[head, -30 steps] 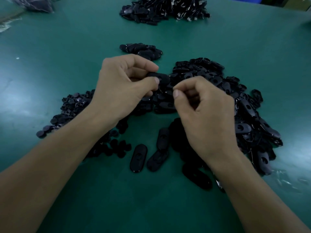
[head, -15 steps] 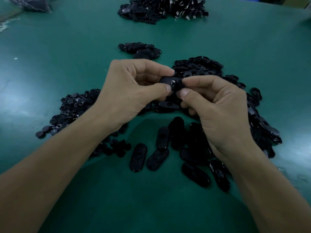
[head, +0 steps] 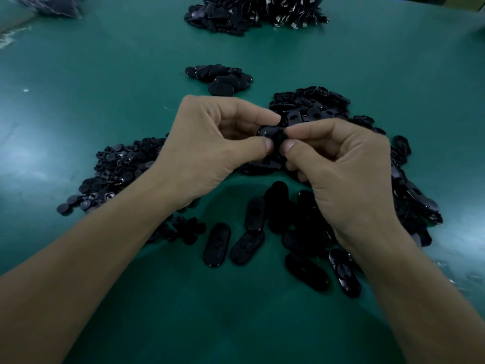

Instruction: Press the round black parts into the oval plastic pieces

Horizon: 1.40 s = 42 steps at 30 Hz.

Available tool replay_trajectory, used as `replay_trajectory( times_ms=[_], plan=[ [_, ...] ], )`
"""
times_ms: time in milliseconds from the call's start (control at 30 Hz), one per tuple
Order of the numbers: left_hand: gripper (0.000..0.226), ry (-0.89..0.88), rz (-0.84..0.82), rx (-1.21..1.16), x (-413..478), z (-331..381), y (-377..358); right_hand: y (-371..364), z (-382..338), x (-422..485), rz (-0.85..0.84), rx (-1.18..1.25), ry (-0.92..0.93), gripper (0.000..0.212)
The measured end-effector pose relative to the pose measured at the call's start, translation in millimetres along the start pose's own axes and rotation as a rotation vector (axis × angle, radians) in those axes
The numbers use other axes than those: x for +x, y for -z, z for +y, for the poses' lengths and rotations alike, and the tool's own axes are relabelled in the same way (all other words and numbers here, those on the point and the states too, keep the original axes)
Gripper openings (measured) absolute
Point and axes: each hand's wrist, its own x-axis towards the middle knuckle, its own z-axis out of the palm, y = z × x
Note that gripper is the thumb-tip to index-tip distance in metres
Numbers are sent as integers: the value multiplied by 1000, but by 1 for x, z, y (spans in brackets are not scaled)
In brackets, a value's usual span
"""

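Above the green table, my left hand point(head: 210, 145) pinches a black oval plastic piece point(head: 267, 133) between thumb and forefinger. My right hand point(head: 338, 169) meets it from the right, thumb and forefinger pinching the same piece at its right end. Whether a round part sits under those fingertips is hidden. A heap of small round black parts point(head: 115, 174) lies to the left under my left forearm. A larger heap of oval pieces point(head: 320, 109) spreads behind and to the right of my right hand.
Several loose oval pieces point(head: 217, 244) lie on the table point(head: 105, 74) below my hands. A small pile of ovals point(head: 220, 78) sits further back, and a big dark pile point(head: 252, 11) lies at the far edge. A dark bag point(head: 52, 5) is at the far left corner.
My hands have come together from a second ago: the right hand rose from the pile to meet the oval piece in the left hand, and both now pinch it closer.
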Motion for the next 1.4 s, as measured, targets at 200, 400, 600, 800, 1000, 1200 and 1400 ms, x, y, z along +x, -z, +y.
replay_trajectory(
  times_ms=[200, 400, 600, 800, 1000, 1200, 1400],
  plan=[
    [24, -20, -20, 13, 0, 1, 0, 1, 0, 0, -23, -44, 25, 17],
    [24, -56, -26, 53, -1, 0, -4, 1, 0, 0, -27, -89, 33, 20],
    [24, -91, -13, 177, -4, -4, -8, 0, 1, -3, -9, -247, 29, 24],
    [21, -193, -45, 366, -6, -5, -7, 0, 2, -5, -44, -449, 115, 36],
    [16, -299, -67, 568, -4, -5, -3, -1, 2, -7, -108, -475, 158, 30],
    [14, -264, -40, 539, -5, -5, -6, -1, 4, -6, -129, -441, 140, 23],
    [22, -41, -32, 237, -2, -3, -5, 2, 6, -2, -53, -444, 187, 18]
  ],
)
